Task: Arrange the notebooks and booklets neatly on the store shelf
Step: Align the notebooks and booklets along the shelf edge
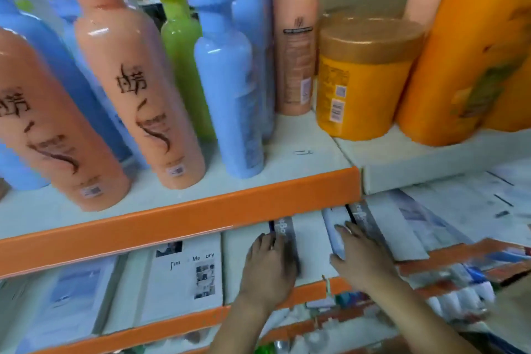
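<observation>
White notebooks and booklets lie flat in a row on the lower shelf (172, 325). One white booklet (184, 276) with small photos and dark lettering sits left of centre. My left hand (270, 264) rests flat on a white notebook (311, 247) with a dark spine strip. My right hand (362, 256) lies on the right side of the same notebook, fingers against a pale blue spine (334, 230). More white booklets (448, 210) fan out to the right, some overlapping at an angle.
The upper shelf (178, 215) with an orange front edge carries tall peach, blue and green bottles (138, 89), an orange jar (362, 86) and a big orange bottle (465, 52). It overhangs the notebooks closely. Packaged goods (459, 293) lie below right.
</observation>
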Available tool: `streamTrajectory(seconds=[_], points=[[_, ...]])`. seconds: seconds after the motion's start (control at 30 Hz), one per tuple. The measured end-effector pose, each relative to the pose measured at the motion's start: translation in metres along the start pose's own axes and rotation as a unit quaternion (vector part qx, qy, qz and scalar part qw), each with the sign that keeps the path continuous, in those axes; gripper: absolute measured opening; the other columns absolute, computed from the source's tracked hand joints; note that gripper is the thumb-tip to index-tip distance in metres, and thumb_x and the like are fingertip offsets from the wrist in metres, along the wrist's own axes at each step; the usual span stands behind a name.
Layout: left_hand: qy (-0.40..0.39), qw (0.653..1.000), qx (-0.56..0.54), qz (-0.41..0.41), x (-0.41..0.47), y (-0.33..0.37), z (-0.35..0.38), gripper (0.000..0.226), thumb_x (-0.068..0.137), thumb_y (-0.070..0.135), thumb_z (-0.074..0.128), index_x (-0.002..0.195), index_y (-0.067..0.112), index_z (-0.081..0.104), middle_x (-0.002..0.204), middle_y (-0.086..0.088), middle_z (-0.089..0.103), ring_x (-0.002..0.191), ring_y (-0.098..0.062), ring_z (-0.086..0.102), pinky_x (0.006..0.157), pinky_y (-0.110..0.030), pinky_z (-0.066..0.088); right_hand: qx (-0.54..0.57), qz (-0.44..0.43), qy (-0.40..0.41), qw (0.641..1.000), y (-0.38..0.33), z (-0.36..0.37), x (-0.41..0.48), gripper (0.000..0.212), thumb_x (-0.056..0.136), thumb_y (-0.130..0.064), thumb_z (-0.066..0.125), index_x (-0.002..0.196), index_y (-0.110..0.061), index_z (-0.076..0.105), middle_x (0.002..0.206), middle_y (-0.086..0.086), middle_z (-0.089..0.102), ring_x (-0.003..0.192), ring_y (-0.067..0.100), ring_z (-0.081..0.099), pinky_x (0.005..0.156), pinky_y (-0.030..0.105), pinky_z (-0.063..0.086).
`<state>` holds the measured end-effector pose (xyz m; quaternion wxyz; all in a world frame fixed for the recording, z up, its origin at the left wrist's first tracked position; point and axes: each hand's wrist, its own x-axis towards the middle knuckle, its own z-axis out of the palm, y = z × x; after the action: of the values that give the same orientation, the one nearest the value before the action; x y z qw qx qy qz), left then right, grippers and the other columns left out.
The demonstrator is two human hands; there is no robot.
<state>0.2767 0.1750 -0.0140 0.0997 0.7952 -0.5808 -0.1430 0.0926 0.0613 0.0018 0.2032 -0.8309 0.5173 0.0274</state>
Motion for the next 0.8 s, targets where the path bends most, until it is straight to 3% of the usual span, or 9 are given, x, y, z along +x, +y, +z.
streamTrajectory(seconds=[0.07,0.2,0.27,0.37,0.53,0.67,0.8], points=[[-0.002,1.0,0.0,-0.01,0.008,0.02,0.017,0.074,0.091,0.059,0.031,0.154,0.022,0.029,0.153,-0.004,0.036,0.142,-0.029,0.03,0.116,-0.04,0.03,-0.009,0.001,-0.003,1.0,0.031,-0.007,0.008,0.069,0.098,-0.046,0.049,0.157,-0.024,0.022,0.164,0.001,0.022,0.146,0.024,0.031,0.114,0.037,0.036],[-0.007,0.998,0.026,-0.058,0.016,0.042,0.051,0.076,0.096,0.055,0.037,0.161,0.024,0.013,0.168,-0.001,0.012,0.153,-0.027,0.013,0.123,-0.041,0.018,-0.004,-0.002,-0.02,1.0,0.076,-0.007,0.017,0.066,0.093,-0.043,0.051,0.152,-0.025,0.03,0.155,0.002,0.037,0.137,0.026,0.043,0.106,0.036,0.043],[-0.014,0.997,0.016,-0.079,0.01,0.053,0.068,0.073,0.1,0.057,0.031,0.162,0.026,0.008,0.17,0.002,0.001,0.156,-0.023,0.0,0.126,-0.04,0.01,-0.003,-0.018,-0.039,0.999,0.087,-0.004,0.019,0.063,0.093,-0.043,0.049,0.15,-0.024,0.031,0.156,0.002,0.035,0.138,0.024,0.04,0.108,0.036,0.042],[-0.009,0.994,0.005,-0.111,-0.001,0.061,0.088,0.075,0.1,0.063,0.026,0.162,0.028,0.0,0.167,0.009,-0.014,0.154,-0.017,-0.016,0.124,-0.036,0.0,-0.016,-0.04,-0.06,0.997,0.096,0.002,0.02,0.066,0.097,-0.047,0.045,0.154,-0.023,0.025,0.164,0.003,0.017,0.147,0.024,0.028,0.114,0.037,0.036],[0.012,0.99,-0.03,-0.138,0.006,0.063,0.086,0.077,0.096,0.063,0.042,0.16,0.03,0.016,0.168,0.012,0.007,0.156,-0.014,-0.005,0.127,-0.038,0.011,-0.019,-0.079,-0.065,0.995,0.106,0.005,0.027,0.071,0.096,-0.051,0.044,0.157,-0.025,0.021,0.166,0.001,0.01,0.151,0.024,0.015,0.119,0.042,0.028],[0.007,0.989,-0.031,-0.147,0.007,0.064,0.091,0.073,0.097,0.056,0.044,0.16,0.032,0.016,0.168,0.012,0.007,0.156,-0.014,-0.003,0.126,-0.037,0.012,-0.02,-0.114,-0.076,0.99,0.126,0.005,0.028,0.081,0.092,-0.053,0.052,0.159,-0.032,0.012,0.167,-0.008,0.002,0.153,0.018,0.009,0.121,0.041,0.023],[0.009,0.987,-0.033,-0.158,0.003,0.063,0.092,0.069,0.097,0.053,0.043,0.159,0.033,0.021,0.167,0.013,0.013,0.155,-0.013,0.002,0.125,-0.036,0.015,-0.027,-0.131,-0.051,0.99,0.139,0.002,0.026,0.073,0.095,-0.049,0.052,0.158,-0.036,0.018,0.165,-0.014,0.011,0.15,0.013,0.017,0.119,0.036,0.026]])
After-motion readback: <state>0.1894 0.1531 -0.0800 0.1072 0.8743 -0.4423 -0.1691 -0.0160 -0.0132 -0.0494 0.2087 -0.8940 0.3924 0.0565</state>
